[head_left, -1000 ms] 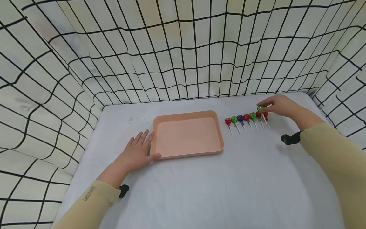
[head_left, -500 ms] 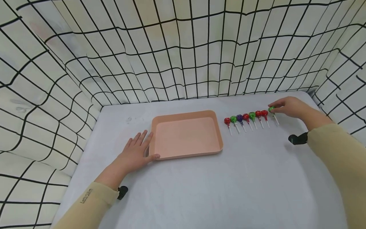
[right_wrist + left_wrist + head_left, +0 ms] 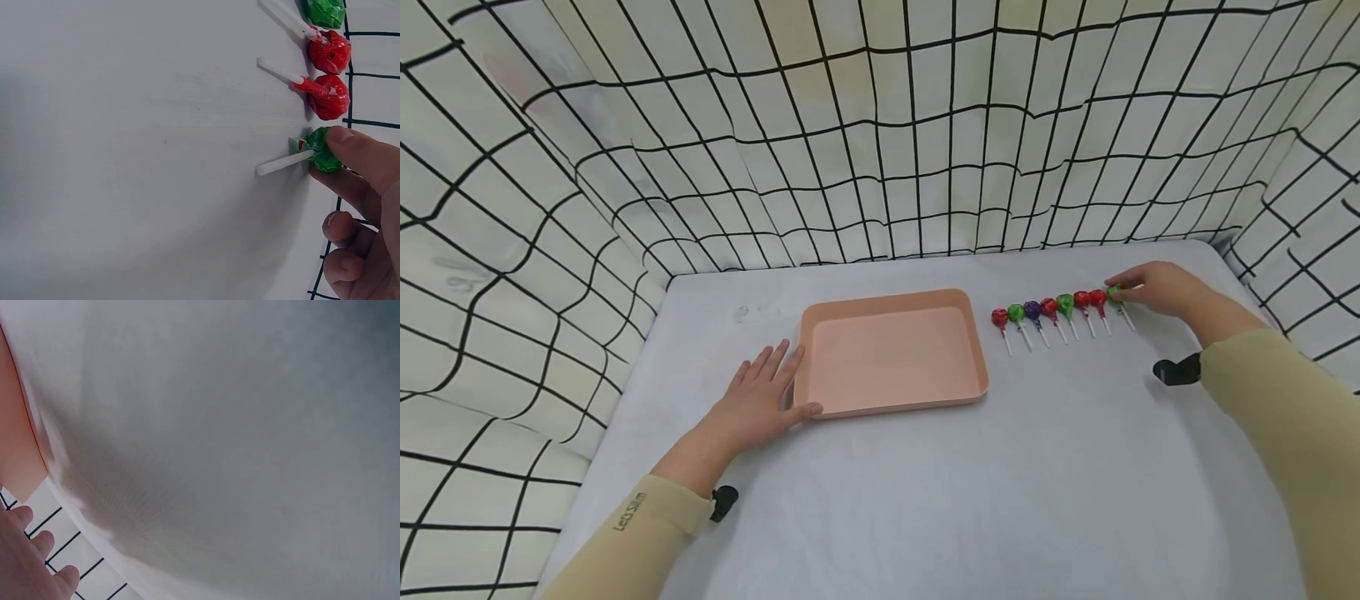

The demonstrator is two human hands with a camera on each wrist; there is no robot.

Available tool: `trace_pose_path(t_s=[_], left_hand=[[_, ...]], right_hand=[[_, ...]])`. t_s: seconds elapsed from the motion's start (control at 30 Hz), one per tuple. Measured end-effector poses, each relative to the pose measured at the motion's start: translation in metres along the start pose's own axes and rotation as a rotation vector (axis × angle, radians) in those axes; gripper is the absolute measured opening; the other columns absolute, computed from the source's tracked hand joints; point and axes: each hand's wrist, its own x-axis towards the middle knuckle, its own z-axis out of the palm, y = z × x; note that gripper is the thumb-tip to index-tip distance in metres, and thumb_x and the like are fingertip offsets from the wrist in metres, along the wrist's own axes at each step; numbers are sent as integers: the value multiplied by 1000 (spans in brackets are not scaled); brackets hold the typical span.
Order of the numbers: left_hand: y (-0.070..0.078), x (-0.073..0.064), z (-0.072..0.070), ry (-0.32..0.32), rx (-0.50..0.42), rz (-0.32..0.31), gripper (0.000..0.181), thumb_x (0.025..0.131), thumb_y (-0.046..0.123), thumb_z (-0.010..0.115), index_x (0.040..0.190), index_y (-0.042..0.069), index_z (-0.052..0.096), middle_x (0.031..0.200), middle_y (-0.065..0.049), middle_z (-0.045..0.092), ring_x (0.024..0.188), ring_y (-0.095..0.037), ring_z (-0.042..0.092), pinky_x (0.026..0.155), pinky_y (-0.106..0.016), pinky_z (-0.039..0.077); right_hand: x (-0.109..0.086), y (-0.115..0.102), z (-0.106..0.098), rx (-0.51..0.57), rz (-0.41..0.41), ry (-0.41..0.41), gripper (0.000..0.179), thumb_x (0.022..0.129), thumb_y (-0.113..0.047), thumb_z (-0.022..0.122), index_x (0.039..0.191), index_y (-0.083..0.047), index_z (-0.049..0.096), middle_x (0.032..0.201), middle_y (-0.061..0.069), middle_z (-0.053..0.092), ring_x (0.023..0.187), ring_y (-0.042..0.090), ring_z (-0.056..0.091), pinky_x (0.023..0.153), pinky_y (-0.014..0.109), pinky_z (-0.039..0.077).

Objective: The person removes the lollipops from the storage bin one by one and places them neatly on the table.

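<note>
My right hand pinches the green wrapped head of a lollipop between thumb and finger, its white stick pointing toward me. This lollipop is at the right end of a row of several lollipops, sticks all toward the front. Just left of it lies a red lollipop, then another red lollipop and a green lollipop. A purple lollipop is further along. My left hand rests with fingers spread at the left side of a pink tray, thumb at its front corner.
A white cloth-covered table lies under everything. White panels with a black wire grid rise behind the table and on both sides. The row of lollipops stands to the right of the tray.
My right hand has carried the green lollipop rightward from over the red ones, then down beside the row's right end. My left hand stays at the tray.
</note>
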Motion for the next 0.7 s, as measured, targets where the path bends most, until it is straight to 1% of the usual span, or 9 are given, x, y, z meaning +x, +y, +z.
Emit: trace_pose_path(t_s=[0.2,0.3,0.47,0.6,0.7], left_hand=[[-1,1,1,-14,5,-6,103,75,82,32,150,19,4,156,-10,3,141,-34,3,112,-56,7],[-1,1,1,-18,6,-7,102,75,83,31,150,20,3,156,-9,2,142,-33,2,112,-55,6],[-1,1,1,-20,2,-4,102,75,83,31,150,20,3,156,-9,1,142,-33,2,112,-55,5],[-1,0,1,-21,6,-5,103,75,83,31,150,19,3,156,-9,1,141,-34,2,112,-55,6],[-1,0,1,-21,12,-9,103,74,83,31,150,20,3,156,-9,1,141,-34,2,112,-55,6]], right_hand=[[1,-2,4,-37,3,19,49,91,-41,55,129,-11,54,133,27,42,122,47,30,98,65,28],[1,-1,5,-43,3,21,49,91,-41,56,130,-11,54,131,27,43,118,47,33,94,64,32],[0,0,6,-38,0,26,51,90,-43,55,131,-12,52,121,25,48,109,43,38,86,58,40],[-1,0,4,-38,-8,25,53,90,-43,55,133,-12,50,119,24,50,107,42,40,84,56,42],[-3,1,3,-31,-18,21,54,91,-42,55,134,-11,48,120,24,49,108,42,40,84,56,42]])
